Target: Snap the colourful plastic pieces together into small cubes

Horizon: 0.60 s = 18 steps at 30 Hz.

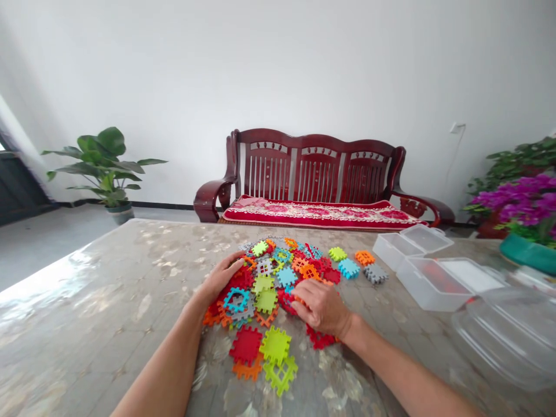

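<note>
A heap of notched plastic interlocking tiles in red, orange, blue, green and grey (286, 277) lies in the middle of the table. Along its left edge rests my left hand (222, 277), fingers stretched out and touching the tiles. My right hand (320, 306) is over the heap's right side, its fingers curled together with a bit of an orange tile (299, 299) showing at the tips. The hand hides most of that tile. Nearer to me lie a red tile (245, 345), a solid green tile (275, 344) and a green tile with cut-outs (281, 373), edges touching or overlapping.
Right of the heap are separate green (337, 253), blue (348, 267), orange (364, 257) and grey tiles (376, 273). Clear plastic boxes (430, 286) and a transparent lid (512, 333) stand further right, near purple flowers (521, 200). A wooden bench (317, 168) is behind the table.
</note>
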{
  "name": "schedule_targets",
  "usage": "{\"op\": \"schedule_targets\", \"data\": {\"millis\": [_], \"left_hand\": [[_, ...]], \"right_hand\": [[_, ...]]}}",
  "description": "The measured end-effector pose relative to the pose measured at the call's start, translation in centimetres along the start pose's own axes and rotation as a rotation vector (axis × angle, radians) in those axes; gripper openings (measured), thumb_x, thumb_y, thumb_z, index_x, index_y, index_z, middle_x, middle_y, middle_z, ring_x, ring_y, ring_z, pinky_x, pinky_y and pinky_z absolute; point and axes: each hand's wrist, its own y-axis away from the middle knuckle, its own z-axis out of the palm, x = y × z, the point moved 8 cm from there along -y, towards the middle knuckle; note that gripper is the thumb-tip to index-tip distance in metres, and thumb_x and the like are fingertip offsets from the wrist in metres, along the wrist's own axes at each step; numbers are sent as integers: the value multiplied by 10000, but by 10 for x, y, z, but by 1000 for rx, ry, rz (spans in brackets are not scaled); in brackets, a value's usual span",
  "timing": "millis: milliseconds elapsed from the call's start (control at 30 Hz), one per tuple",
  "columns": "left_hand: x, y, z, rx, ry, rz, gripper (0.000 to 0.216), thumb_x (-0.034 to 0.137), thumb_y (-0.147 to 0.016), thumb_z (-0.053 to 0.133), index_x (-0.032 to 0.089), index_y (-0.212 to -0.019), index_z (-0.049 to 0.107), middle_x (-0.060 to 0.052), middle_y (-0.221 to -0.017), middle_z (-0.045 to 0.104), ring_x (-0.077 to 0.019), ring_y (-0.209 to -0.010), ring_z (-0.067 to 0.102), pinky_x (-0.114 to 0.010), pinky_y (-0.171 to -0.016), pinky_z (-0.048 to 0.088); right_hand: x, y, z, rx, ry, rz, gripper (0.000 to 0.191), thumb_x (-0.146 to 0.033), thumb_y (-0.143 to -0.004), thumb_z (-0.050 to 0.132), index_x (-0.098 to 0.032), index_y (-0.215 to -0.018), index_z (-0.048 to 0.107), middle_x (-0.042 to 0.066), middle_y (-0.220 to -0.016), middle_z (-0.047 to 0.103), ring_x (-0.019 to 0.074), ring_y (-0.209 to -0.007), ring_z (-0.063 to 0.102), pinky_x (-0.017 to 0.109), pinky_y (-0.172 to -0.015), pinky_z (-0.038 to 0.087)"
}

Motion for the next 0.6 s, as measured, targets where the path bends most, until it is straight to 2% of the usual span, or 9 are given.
{"op": "schedule_targets", "data": {"millis": [67,167,200,267,333,433,533,600], "left_hand": [[-5,-1,0,6,55,-31,667,563,-711,618,174,-1252,587,-80,-1097,707,-245,-963,654,-380,-893,495],[-7,-3,-3,40,82,-20,632,550,-695,642,165,-1196,624,-92,-1090,706,-245,-942,655,-389,-893,490],[-7,-3,-5,53,77,-4,604,544,-694,645,165,-1164,643,-93,-1100,703,-247,-953,651,-391,-902,484],[-6,-5,-8,80,51,36,543,525,-698,647,169,-1106,676,-91,-1116,697,-253,-989,638,-395,-933,463],[-4,-6,-10,96,17,74,497,507,-710,639,174,-1075,692,-86,-1128,693,-258,-1026,621,-401,-971,436],[-3,-7,-10,101,-14,108,472,495,-725,623,180,-1068,700,-78,-1130,694,-262,-1049,611,-412,-1004,410],[-4,-8,-9,96,-21,109,463,493,-729,617,185,-1063,705,-76,-1097,706,-264,-1033,619,-426,-1006,411],[-6,-8,-9,93,-27,109,454,492,-731,613,189,-1056,710,-75,-1086,710,-265,-1030,622,-435,-1007,411]], "right_hand": [[19,-14,-5,61,11,163,242,-284,-941,430,-221,-934,663,50,-899,672,173,-875,609,288,-800,468],[32,-28,-18,154,38,309,269,-345,-929,486,-219,-1118,629,77,-1092,657,209,-1032,586,338,-906,449],[27,-30,-21,165,34,287,329,-388,-915,512,-217,-1182,600,87,-1158,637,225,-1091,558,366,-952,428],[1,-30,-23,127,-9,140,478,-501,-871,552,-227,-1263,550,87,-1249,598,244,-1178,499,410,-1029,372],[-40,-20,-18,12,-80,-90,651,-636,-801,562,-252,-1323,496,75,-1328,547,255,-1248,435,442,-1090,297],[-90,5,-4,-160,-102,-313,794,-738,-750,521,-283,-1390,407,69,-1445,428,296,-1349,300,533,-1131,151],[-106,18,13,-223,-84,-363,755,-708,-788,497,-271,-1393,389,75,-1452,418,297,-1360,274,551,-1120,142],[-99,17,22,-211,-59,-333,597,-585,-874,470,-238,-1358,424,86,-1407,471,261,-1311,349,507,-1101,204]]}}
